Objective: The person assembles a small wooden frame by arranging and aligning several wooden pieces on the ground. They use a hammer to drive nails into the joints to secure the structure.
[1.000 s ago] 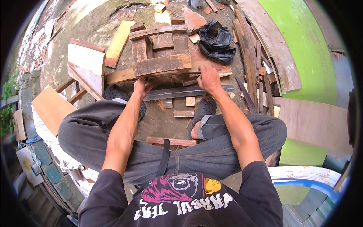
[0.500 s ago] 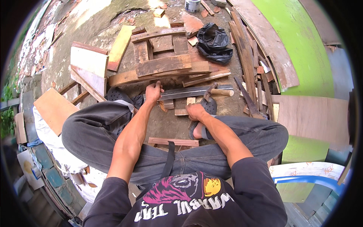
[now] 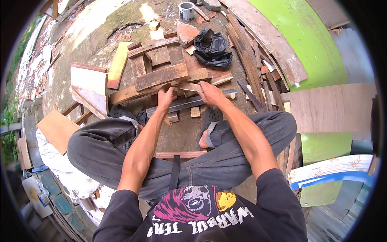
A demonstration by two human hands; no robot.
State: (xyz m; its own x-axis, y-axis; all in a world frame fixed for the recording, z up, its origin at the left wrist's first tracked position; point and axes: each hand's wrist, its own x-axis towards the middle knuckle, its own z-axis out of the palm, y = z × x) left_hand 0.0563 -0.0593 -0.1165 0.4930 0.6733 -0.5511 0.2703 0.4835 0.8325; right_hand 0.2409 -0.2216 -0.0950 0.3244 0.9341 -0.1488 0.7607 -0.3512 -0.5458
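My right hand (image 3: 211,93) grips a short wood piece (image 3: 191,87), holding it against or just before the front beam (image 3: 133,94) of a rough wooden frame. My left hand (image 3: 165,99) is closed at that beam's near edge; whatever its fingers pinch is hidden. Above the beam sits the frame's wide front board (image 3: 161,78). A long dark metal-like bar (image 3: 183,105) lies below both hands, partly covered by them. Close to my right hand, the end of a round wooden handle (image 3: 230,95) shows. A small wood block (image 3: 195,111) rests on the ground between my feet.
A black plastic bag (image 3: 213,56) and a pail (image 3: 186,11) are beyond the frame. Long planks (image 3: 246,52) and green sheets (image 3: 298,44) run along the right. Leaning boards (image 3: 88,82) stand left. A reddish strip of wood (image 3: 180,155) lies before my lap.
My right hand has picked up the short wood piece from the ground and carried it forward to the beam. My left hand stays near the beam. The view has shifted slightly.
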